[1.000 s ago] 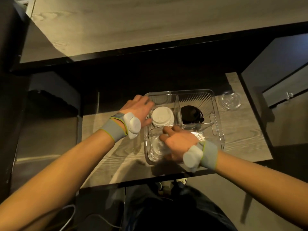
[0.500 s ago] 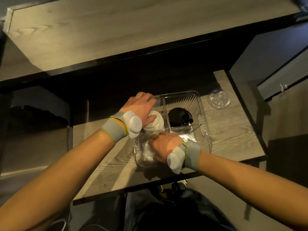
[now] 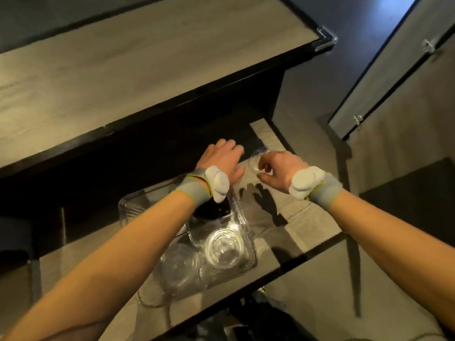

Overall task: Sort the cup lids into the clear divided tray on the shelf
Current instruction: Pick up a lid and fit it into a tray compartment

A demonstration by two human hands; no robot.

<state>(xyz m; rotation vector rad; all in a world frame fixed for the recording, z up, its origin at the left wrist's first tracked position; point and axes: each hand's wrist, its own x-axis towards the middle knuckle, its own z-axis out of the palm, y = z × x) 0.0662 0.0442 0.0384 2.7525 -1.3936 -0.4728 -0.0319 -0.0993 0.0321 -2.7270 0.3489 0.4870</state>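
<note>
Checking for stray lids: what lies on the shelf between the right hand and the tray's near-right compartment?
In the head view, only bare shelf with hand shadows lies between the right hand and the tray.

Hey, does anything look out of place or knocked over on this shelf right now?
Nothing looks spilled or damaged. One clear lid is outside the clear divided tray, at the shelf's far right, where the right hand is closing on it. Another clear lid sits in a near compartment.

Dim room. Wood-grain upper shelf (image 3: 147, 77) at 11 o'clock, lower shelf (image 3: 290, 217) centre, grey floor (image 3: 320, 303) at 5, door (image 3: 398, 94) at 2.
</note>
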